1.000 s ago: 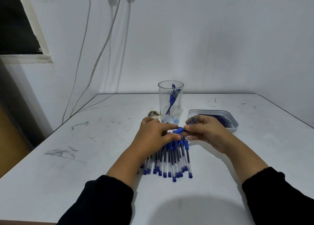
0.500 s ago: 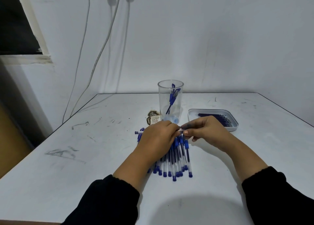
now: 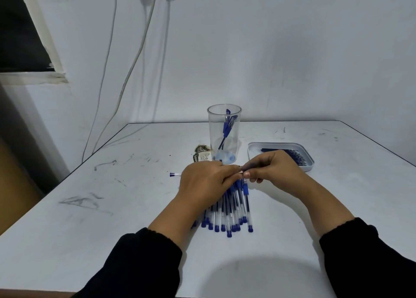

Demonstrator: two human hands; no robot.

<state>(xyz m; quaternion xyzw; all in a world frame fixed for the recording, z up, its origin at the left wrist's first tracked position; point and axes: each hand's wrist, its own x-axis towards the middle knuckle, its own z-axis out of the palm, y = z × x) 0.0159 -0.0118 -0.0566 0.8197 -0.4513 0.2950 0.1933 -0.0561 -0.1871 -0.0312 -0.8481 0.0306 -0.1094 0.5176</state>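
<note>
Pen [image 3: 176,174] lies level, its blue end pointing to your left. Your left hand [image 3: 206,181] grips the barrel; your right hand [image 3: 273,171] pinches the other end.

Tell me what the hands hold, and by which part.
One pen: the left hand grips its barrel, the blue end sticking out leftward; the right hand pinches its other end.

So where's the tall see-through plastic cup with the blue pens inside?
In the head view, the tall clear plastic cup stands upright mid-table, just beyond the left hand and right hand, with the shallow grey tray on its right.
</note>
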